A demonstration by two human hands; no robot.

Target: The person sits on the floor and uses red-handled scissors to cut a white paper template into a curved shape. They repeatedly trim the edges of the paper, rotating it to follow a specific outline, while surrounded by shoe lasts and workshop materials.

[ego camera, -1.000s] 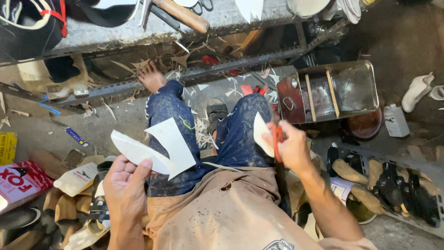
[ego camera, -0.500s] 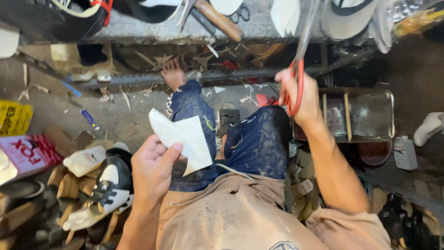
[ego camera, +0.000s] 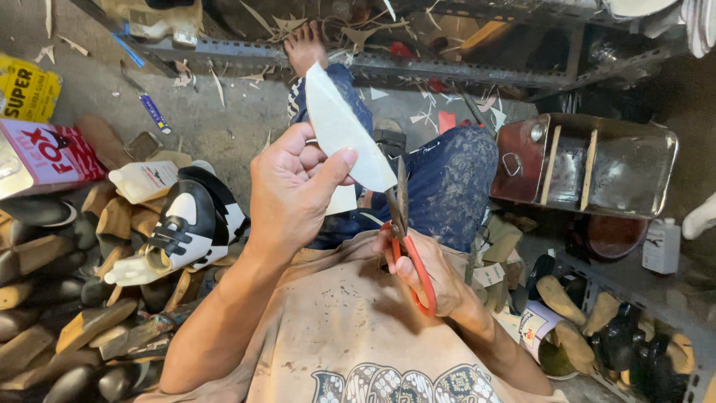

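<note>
My left hand (ego camera: 291, 190) pinches a white, pointed sheet of thin material (ego camera: 339, 127) and holds it up over my lap. My right hand (ego camera: 429, 272) grips red-handled scissors (ego camera: 406, 239) low against my shirt. The dark blades point up and meet the lower edge of the sheet. My knees in stained blue jeans (ego camera: 447, 179) lie below, and a bare foot (ego camera: 304, 46) rests near a metal rack bar.
A black-and-white shoe on a last (ego camera: 186, 224) and several wooden lasts (ego camera: 45, 298) lie at left. A metal box with dividers (ego camera: 597, 164) stands at right. Coloured cartons (ego camera: 41, 149), a white bottle (ego camera: 662, 246) and scraps litter the concrete floor.
My right hand came down from the shelf with the scissors to my lap. My left hand raised and turned the white sheet so the blades meet its edge.
</note>
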